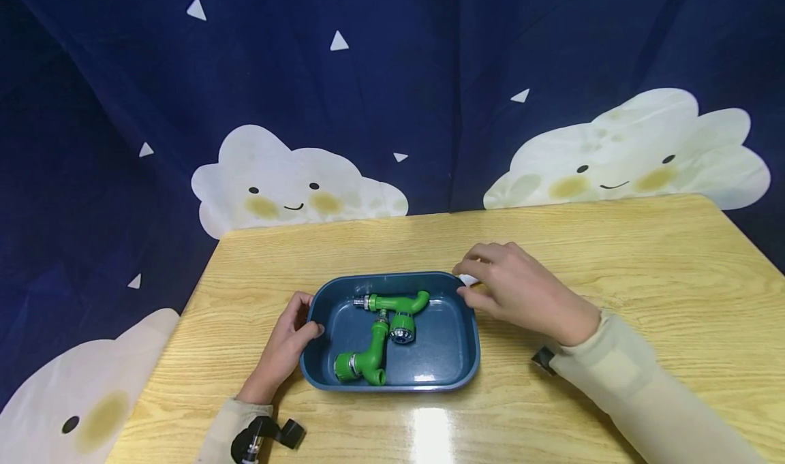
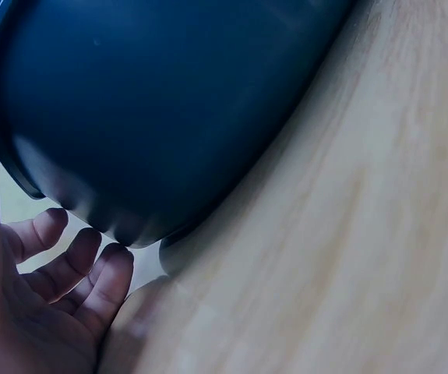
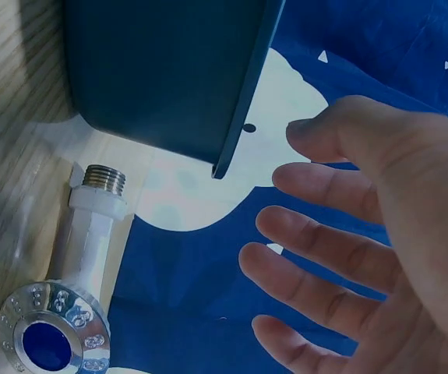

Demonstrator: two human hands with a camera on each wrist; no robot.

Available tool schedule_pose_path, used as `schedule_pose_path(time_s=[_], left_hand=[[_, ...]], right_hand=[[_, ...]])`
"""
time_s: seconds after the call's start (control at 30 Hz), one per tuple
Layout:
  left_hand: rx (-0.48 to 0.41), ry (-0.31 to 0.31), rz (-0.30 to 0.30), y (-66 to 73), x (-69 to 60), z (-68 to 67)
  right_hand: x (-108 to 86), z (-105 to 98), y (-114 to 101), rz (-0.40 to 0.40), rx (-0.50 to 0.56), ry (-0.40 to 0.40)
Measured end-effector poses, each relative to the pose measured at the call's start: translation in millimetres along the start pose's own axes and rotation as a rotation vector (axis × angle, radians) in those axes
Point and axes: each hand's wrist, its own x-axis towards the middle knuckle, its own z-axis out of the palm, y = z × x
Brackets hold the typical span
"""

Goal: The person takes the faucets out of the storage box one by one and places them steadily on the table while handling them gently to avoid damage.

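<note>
On a pale wooden table (image 1: 589, 246), a blue tub (image 1: 429, 355) sits with its long side running left to right. The left hand (image 1: 282, 345) grips the tub's left end, thumb over the rim, fingers against the outer wall. The right hand (image 1: 521, 290) is by the tub's far right corner, thumb and fingers parted wide, apparently holding nothing. Outside the tub, near those fingers, lies a white tap (image 3: 83, 241). The step in hand looks like steadying the tub while reaching for this tap; the next move would call for closing the right fingers round its body, clear of the tub's wall. Its threaded end points left, toward the tub, and its silver knob with a blue centre is at the other end, so its long axis seems to run roughly left to right; the hand hides most of it from above, so the exact angle cannot be told. Inside the tub, the far green tap (image 1: 392, 304) lies left to right, spout at right; the near green tap (image 1: 375, 348) runs near to far, threaded end far, knob left.
</note>
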Motion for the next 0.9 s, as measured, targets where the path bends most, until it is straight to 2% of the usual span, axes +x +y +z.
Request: schedule_pose_path(time_s=[0.9], left_hand=[[0.012, 0.005, -0.005, -0.1, -0.1, -0.3]], right_hand=[[0.5, 5.5, -12.8, -0.084, -0.004, 0.018]])
